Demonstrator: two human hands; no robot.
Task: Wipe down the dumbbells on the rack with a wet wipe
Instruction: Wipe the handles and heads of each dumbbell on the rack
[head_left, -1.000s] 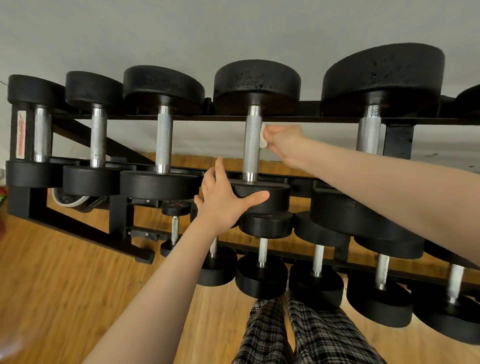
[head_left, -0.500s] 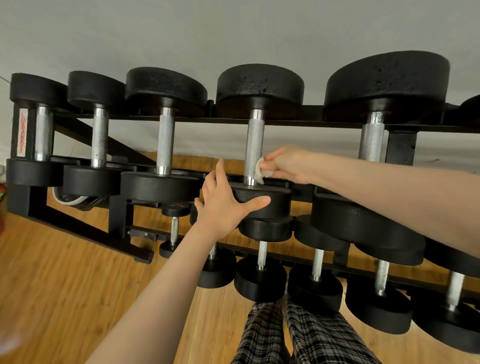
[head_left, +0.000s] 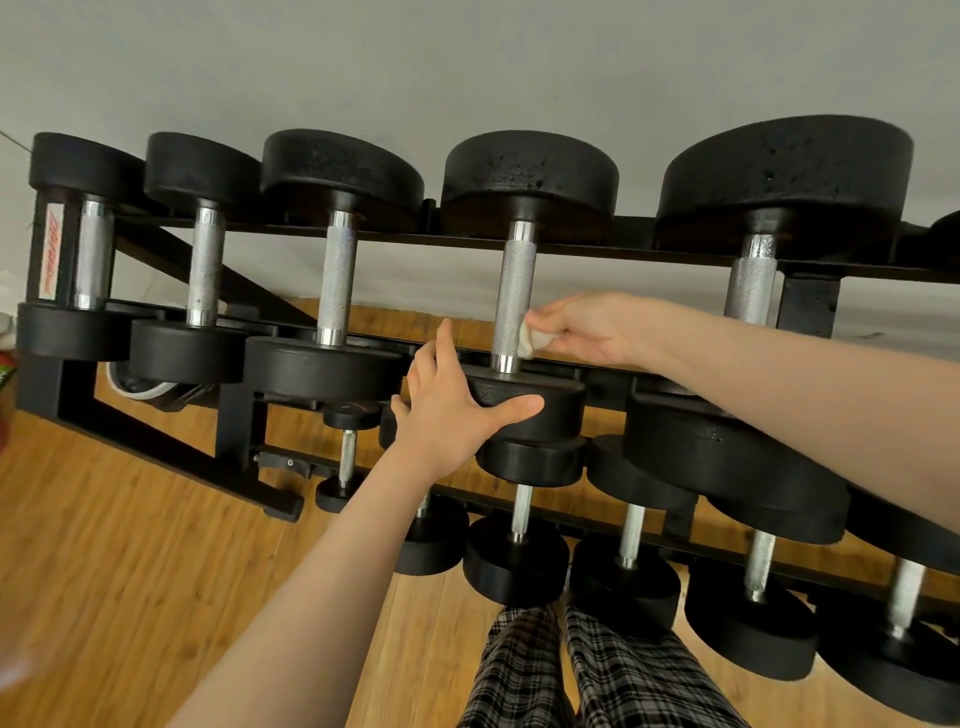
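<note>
Five dumbbells (head_left: 514, 291) sit side by side on the rack's (head_left: 571, 244) upper tier, more on the lower tier beneath. The left hand (head_left: 452, 410) rests on the fourth one's near head; the right hand (head_left: 587, 327), right of its handle, presses a wipe (head_left: 530, 340) against it.

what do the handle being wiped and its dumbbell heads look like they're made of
Handle: bare metal, likely chromed steel, judging by its silver shine and crosshatched knurling. Heads: matte black, probably rubber or coated iron; the pitted, speckled surface leaves it open.
</note>
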